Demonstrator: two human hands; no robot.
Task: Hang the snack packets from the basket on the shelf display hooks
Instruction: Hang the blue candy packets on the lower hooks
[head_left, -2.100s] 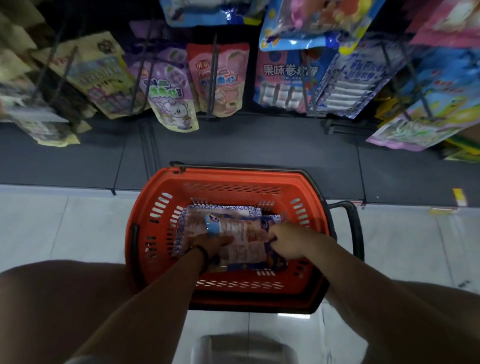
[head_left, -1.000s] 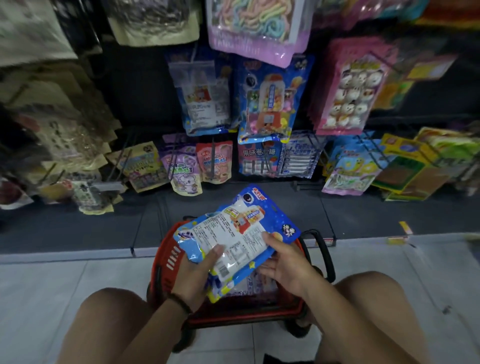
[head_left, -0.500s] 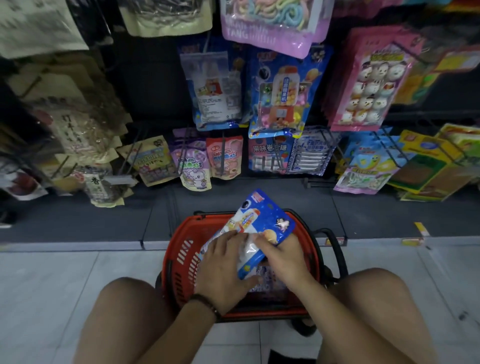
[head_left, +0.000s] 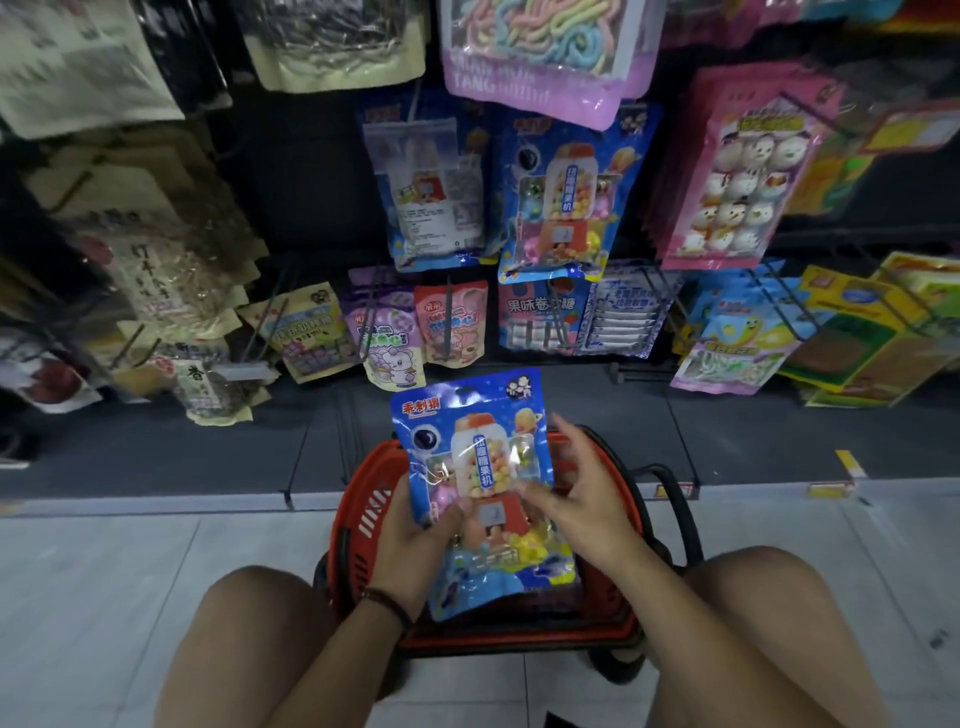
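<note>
Place: a shop, snack aisle.
Display: dark shelf wall (head_left: 301, 182) with wire hooks (head_left: 802, 309), each carrying rows of printed snack packets (head_left: 558, 192).
Floor: pale tiles (head_left: 130, 571), a red shopping basket (head_left: 363, 499) on them.

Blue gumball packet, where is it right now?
Head view, centre: the blue gumball packet is held roughly upright over the red basket, left hand gripping its lower left edge, right hand touching its right side, below the matching hung packet.
</note>
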